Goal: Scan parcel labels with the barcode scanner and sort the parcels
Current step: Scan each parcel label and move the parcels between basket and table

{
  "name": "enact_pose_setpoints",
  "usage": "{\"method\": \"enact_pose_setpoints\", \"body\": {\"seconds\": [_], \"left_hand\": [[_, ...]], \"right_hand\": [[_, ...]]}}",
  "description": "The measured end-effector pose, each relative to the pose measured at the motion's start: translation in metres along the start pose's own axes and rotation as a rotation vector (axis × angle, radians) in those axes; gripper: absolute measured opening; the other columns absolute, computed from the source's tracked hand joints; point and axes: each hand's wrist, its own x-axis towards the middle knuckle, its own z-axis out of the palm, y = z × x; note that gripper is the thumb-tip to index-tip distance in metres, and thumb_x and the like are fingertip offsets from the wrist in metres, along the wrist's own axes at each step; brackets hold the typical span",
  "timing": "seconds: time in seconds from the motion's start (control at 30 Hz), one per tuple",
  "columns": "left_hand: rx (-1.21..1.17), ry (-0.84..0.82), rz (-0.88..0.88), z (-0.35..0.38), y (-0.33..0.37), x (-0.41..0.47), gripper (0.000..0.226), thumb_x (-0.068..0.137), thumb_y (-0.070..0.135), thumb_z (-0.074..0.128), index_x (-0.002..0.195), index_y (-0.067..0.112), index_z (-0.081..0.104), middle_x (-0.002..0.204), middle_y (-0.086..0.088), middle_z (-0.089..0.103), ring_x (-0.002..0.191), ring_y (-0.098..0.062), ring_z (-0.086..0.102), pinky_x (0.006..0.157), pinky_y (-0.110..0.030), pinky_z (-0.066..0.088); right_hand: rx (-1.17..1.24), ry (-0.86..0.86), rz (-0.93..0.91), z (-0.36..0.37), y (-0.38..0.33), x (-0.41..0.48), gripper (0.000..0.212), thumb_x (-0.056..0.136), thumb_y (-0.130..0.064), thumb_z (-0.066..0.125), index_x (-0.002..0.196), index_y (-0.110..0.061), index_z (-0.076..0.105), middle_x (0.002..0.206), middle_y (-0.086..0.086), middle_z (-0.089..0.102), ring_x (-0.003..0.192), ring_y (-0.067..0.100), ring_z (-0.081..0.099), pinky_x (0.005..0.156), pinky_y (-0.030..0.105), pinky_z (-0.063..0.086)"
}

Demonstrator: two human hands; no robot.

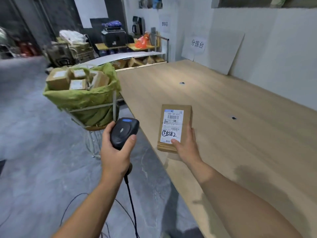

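Observation:
My left hand (116, 152) grips a black barcode scanner (124, 131) with a blue button on top; its cable hangs down to the floor. To its right, my right hand (186, 145) holds a small brown cardboard parcel (186, 111) above the near edge of the wooden table (223, 103). The parcel's white label (172, 125) faces up, with barcodes and black handwriting; my thumb rests on the label's lower edge. The scanner's head is to the left of the parcel, a short gap apart from it.
A wire cart lined with a green bag (82, 98) stands left of the table, filled with several brown parcels (58, 79). Shelves with boxes and a printer (115, 37) are at the back. Loose black cable (130, 203) lies on the grey floor.

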Motion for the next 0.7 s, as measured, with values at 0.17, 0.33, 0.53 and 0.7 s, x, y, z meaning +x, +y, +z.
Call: {"method": "enact_pose_setpoints", "body": {"seconds": [0.17, 0.33, 0.53, 0.7], "left_hand": [[0.044, 0.083, -0.004, 0.009, -0.013, 0.073, 0.077, 0.073, 0.035, 0.074, 0.144, 0.02, 0.047, 0.125, 0.006, 0.064, 0.104, 0.011, 0.061, 0.081, -0.004, 0.046], [0.067, 0.18, -0.002, 0.008, -0.022, 0.126, 0.068, 0.084, 0.02, 0.081, 0.141, 0.026, 0.046, 0.123, 0.014, 0.062, 0.102, 0.011, 0.061, 0.08, -0.003, 0.046], [0.051, 0.258, -0.039, -0.01, -0.049, 0.177, 0.074, 0.072, 0.036, 0.074, 0.14, 0.027, 0.047, 0.12, 0.021, 0.061, 0.102, 0.011, 0.062, 0.08, -0.004, 0.046], [0.033, 0.294, 0.002, -0.037, -0.078, 0.253, 0.071, 0.076, 0.027, 0.078, 0.14, 0.019, 0.048, 0.116, 0.021, 0.061, 0.096, 0.016, 0.061, 0.078, -0.003, 0.045]], "right_hand": [[0.032, -0.082, -0.038, 0.047, -0.014, 0.093, 0.087, 0.088, -0.011, 0.07, 0.156, -0.036, 0.022, 0.147, 0.004, 0.036, 0.135, 0.021, 0.043, 0.11, 0.035, 0.038], [0.051, -0.154, -0.114, 0.088, -0.036, 0.159, 0.096, 0.089, -0.009, 0.069, 0.158, -0.041, 0.012, 0.143, 0.001, 0.038, 0.13, 0.015, 0.045, 0.111, 0.037, 0.039], [0.108, -0.211, -0.117, 0.164, -0.074, 0.217, 0.1, 0.089, -0.01, 0.069, 0.158, -0.043, 0.005, 0.15, 0.001, 0.035, 0.137, 0.019, 0.042, 0.114, 0.038, 0.037], [0.148, -0.264, -0.183, 0.242, -0.103, 0.264, 0.103, 0.088, -0.01, 0.07, 0.156, -0.049, 0.004, 0.152, -0.003, 0.034, 0.138, 0.016, 0.042, 0.115, 0.044, 0.039]]}}
